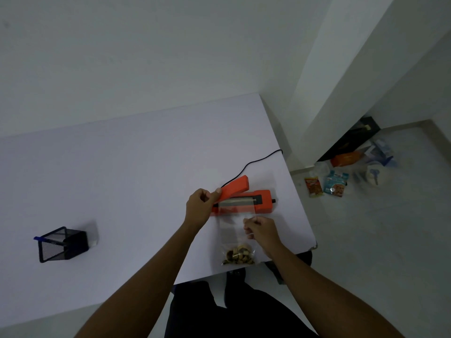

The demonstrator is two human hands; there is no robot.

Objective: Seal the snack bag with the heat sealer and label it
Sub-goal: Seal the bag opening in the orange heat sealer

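An orange heat sealer [262, 200] sits near the table's right side, its lid arm [235, 187] raised at an angle. My left hand [199, 207] grips the near end of that arm. A clear snack bag [231, 230] lies flat in front of the sealer, its open top resting across the sealing strip, with snack pieces [239, 256] bunched at its bottom end. My right hand [262, 229] pinches the bag's right edge just below the sealer.
A black mesh pen holder [62, 243] with a blue pen stands at the table's left. The sealer's black cord [256, 162] runs off the white table's [122, 179] right edge. Snack packets [334, 182] and boxes lie on the floor to the right.
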